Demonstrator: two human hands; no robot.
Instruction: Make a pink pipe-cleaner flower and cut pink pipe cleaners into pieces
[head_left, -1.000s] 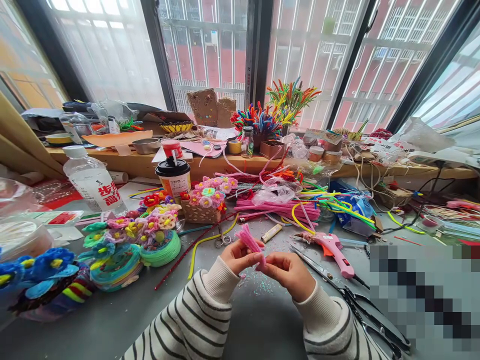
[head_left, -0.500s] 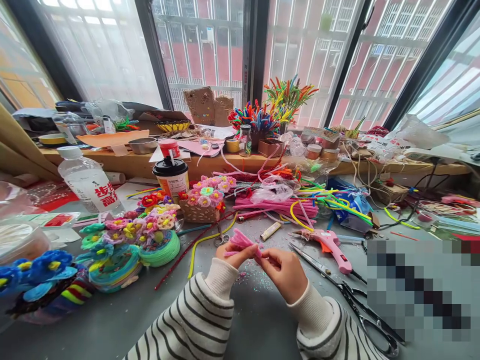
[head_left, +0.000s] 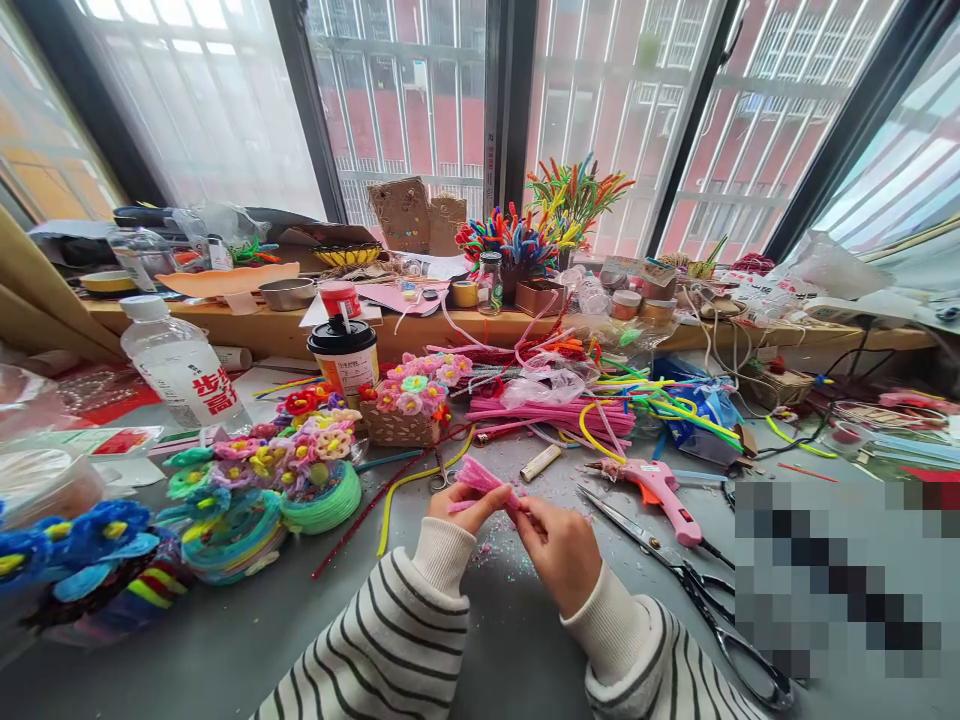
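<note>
Both my hands meet low in the middle of the grey table [head_left: 247,640], pinching a small bundle of pink pipe cleaners [head_left: 480,477]. My left hand [head_left: 459,506] grips the bundle's near end with thumb and fingers closed. My right hand [head_left: 561,552] is closed on the same bundle from the right, fingertips touching the left hand's. The fuzzy pink ends stick up and to the left above my left hand. Striped sleeves cover both forearms.
A pink glue gun [head_left: 660,488] and large scissors [head_left: 697,590] lie to the right. Small scissors [head_left: 442,473], a flower basket [head_left: 409,400], a lidded cup [head_left: 345,352], a water bottle [head_left: 180,365] and loose pipe cleaners [head_left: 555,412] crowd the table behind. Finished flower rings [head_left: 247,495] lie on the left.
The pink bundle has tilted from upright to lying leftward. My right hand has moved in closer to the left and slightly lower.
</note>
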